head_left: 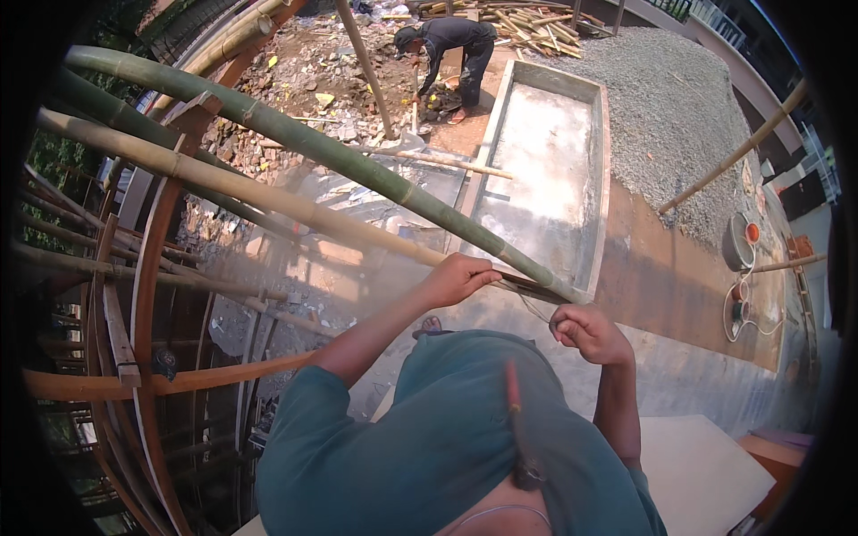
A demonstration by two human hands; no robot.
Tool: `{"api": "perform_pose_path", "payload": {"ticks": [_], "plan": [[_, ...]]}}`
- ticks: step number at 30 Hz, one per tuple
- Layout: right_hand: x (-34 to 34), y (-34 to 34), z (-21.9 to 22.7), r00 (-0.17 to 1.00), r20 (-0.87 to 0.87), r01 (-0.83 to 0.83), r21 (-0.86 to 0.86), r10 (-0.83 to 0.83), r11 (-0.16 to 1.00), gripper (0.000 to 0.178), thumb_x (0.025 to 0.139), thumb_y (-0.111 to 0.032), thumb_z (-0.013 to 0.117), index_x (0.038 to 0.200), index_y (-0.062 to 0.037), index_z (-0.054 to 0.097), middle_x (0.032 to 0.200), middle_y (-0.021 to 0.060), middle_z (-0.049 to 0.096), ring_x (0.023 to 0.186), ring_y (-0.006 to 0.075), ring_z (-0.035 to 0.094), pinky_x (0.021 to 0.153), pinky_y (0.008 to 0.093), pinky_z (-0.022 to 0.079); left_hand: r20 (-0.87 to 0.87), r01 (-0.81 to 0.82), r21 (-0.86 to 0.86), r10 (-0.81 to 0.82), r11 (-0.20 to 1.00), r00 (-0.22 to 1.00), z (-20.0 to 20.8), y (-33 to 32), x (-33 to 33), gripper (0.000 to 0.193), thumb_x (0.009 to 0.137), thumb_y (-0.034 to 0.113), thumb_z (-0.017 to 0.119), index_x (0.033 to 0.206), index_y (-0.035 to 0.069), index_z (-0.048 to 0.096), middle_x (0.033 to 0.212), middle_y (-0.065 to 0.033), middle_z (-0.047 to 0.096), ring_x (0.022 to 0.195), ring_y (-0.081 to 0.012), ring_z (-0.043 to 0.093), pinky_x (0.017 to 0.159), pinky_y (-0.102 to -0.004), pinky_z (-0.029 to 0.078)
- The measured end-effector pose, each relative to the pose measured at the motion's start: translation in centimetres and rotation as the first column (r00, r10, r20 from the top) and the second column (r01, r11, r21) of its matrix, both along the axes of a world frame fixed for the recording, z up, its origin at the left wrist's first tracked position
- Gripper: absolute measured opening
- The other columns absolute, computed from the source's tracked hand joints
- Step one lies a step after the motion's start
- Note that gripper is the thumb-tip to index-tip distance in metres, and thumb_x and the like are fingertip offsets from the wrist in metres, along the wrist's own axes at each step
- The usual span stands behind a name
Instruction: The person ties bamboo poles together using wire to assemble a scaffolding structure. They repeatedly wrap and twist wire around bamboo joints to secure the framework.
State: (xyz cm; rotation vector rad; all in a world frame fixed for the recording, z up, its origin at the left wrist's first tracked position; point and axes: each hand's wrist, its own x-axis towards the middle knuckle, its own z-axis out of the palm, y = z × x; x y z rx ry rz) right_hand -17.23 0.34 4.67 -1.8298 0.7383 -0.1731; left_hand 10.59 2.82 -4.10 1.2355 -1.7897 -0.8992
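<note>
My left hand point(460, 279) is closed at the near end of a tan bamboo pole point(295, 205), its thumb and fingers pinched around a thin strand. That strand point(533, 308), a wire or cord, loops down and runs across to my right hand point(588, 332), which is curled in a fist around it. A thicker green bamboo pole point(357, 170) slants down from the upper left, and its lower end passes just beyond both hands. The exact spot where the left fingers meet the pole is partly hidden.
A shallow walled concrete trough point(601, 179) lies beyond my hands, with a gravel heap point(670, 116) to its right. Bamboo and timber scaffolding point(147, 295) crowds the left. A person point(451, 54) bends over rubble at the back. Buckets point(738, 241) stand far right, near a pale board point(697, 473).
</note>
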Motion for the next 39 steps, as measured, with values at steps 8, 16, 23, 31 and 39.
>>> {"api": "perform_pose_path", "payload": {"ticks": [8, 16, 23, 31, 39], "plan": [[1.9, 0.7, -3.2, 0.952, -0.047, -0.301, 0.047, 0.303, 0.952, 0.021, 0.097, -0.019, 0.052, 0.088, -0.0024, 0.062, 0.072, 0.0156, 0.061, 0.069, 0.0325, 0.059, 0.067, 0.0401, 0.046, 0.129, 0.004, 0.115, -0.019, 0.993, 0.991, 0.6, -0.1, 2.7, 0.032, 0.093, 0.029, 0.066, 0.078, 0.001, 0.062, 0.069, -0.0182, 0.058, 0.064, -0.0357, 0.057, 0.062, -0.0429, 0.044], [-1.2, -8.1, -5.3, 0.675, 0.347, 0.593, 0.269, -0.651, 0.759, 0.048, 0.104, -0.026, 0.047, 0.144, 0.0007, 0.042, 0.110, 0.0161, 0.065, 0.096, 0.0198, 0.062, 0.087, 0.0322, 0.048, -0.431, -0.253, 0.073, 0.260, 0.965, 0.864, -1.1, -1.4, 2.5, 0.043, 0.100, 0.039, 0.055, 0.076, 0.004, 0.045, 0.059, -0.0038, 0.035, 0.051, -0.0133, 0.040, 0.049, -0.0318, 0.033], [14.0, -0.5, -4.2, 0.985, 0.119, 0.109, 0.109, -0.121, 0.988, 0.028, 0.105, -0.029, 0.044, 0.102, -0.0025, 0.052, 0.087, 0.0181, 0.064, 0.090, 0.0316, 0.063, 0.087, 0.0435, 0.046, -0.979, -0.291, 0.116, 0.159, 0.950, 0.126, 6.4, -1.3, 1.4, 0.049, 0.099, 0.050, 0.050, 0.071, 0.014, 0.033, 0.057, 0.0054, 0.023, 0.046, -0.0063, 0.020, 0.041, -0.0240, 0.015], [13.3, -0.7, -3.8, 0.953, -0.068, -0.303, -0.162, 0.296, 0.939, 0.020, 0.101, -0.023, 0.051, 0.093, -0.0042, 0.055, 0.075, 0.0205, 0.057, 0.074, 0.0410, 0.057, 0.067, 0.0459, 0.043, -0.906, -0.617, 0.190, -0.107, 0.764, -0.411, 2.5, 7.9, 19.9, 0.050, 0.102, 0.050, 0.043, 0.067, 0.016, 0.031, 0.059, 0.0045, 0.015, 0.049, -0.0085, 0.013, 0.042, -0.0250, 0.013], [14.0, -2.9, -6.0, 0.947, -0.314, -0.166, -0.310, 0.064, 0.936, 0.020, 0.097, -0.021, 0.055, 0.090, -0.0044, 0.063, 0.077, 0.0244, 0.061, 0.076, 0.0437, 0.061, 0.066, 0.0472, 0.047, 0.182, -1.000, 0.017, 0.983, -0.006, -0.003, -12.4, 14.2, 13.4, 0.043, 0.101, 0.035, 0.050, 0.128, 0.002, 0.059, 0.126, -0.0207, 0.055, 0.113, -0.0400, 0.055, 0.097, -0.0472, 0.045]]}}
